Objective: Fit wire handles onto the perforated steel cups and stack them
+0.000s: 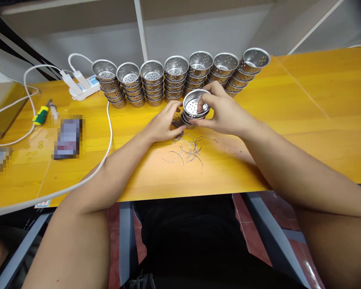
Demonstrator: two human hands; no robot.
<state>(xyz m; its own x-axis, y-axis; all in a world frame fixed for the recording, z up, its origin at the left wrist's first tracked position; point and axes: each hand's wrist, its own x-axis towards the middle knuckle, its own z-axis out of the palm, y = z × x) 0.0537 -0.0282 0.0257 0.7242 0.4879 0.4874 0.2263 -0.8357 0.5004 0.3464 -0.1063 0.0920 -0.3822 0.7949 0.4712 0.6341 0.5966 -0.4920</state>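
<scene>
A short stack of perforated metal cups (190,121) stands in front of me on the table. My right hand (221,106) grips the top perforated cup (195,103), with fingers over the rim and inside it and the thumb low on its outer side. My left hand (165,122) is at the left of this stack, thumb and fingers apart. Between them shows a dark bundle of thin wires (177,122); whether the fingertips touch the stack is unclear. Several loose curved wire handles (192,150) lie spread on the table nearer to me.
Several tall stacks of perforated cups (153,82) line the back of the yellow table (313,132). Left of them sit a white power strip (84,89), a green-yellow screwdriver (41,115) and a blurred-out phone (67,138). A white cable (108,136) passes over my left forearm.
</scene>
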